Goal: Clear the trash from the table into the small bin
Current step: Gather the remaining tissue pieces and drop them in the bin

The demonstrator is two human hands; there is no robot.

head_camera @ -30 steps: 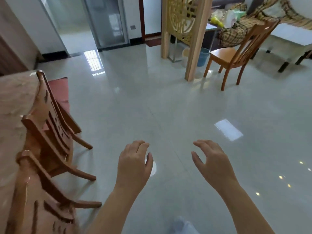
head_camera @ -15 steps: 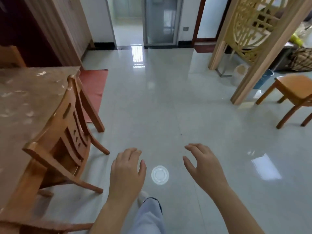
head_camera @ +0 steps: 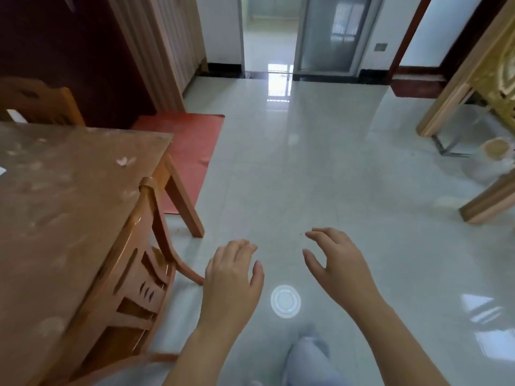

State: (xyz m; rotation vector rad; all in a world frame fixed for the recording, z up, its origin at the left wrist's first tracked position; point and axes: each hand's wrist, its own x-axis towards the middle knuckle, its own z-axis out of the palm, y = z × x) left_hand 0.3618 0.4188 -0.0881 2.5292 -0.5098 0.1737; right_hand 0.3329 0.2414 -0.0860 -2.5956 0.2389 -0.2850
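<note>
A broad stretch of tiled floor (head_camera: 320,168) is left open through the middle, up to the far doorway (head_camera: 267,32). The left side is taken up by a table (head_camera: 69,190) with a chair (head_camera: 133,274) pushed against it; one of its legs is seen just beside the left hand (head_camera: 231,280). The right side is closed off by a wooden screen (head_camera: 457,87), with a bucket (head_camera: 496,151) seen between its posts. A red mat (head_camera: 189,146) is laid flat by the table's far corner.

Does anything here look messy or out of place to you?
Pale scraps litter the table, and the red mat has a curled edge. The white ring on the floor, between the left hand and right hand, could be a dropped lid or a lamp's reflection; I cannot tell.
</note>
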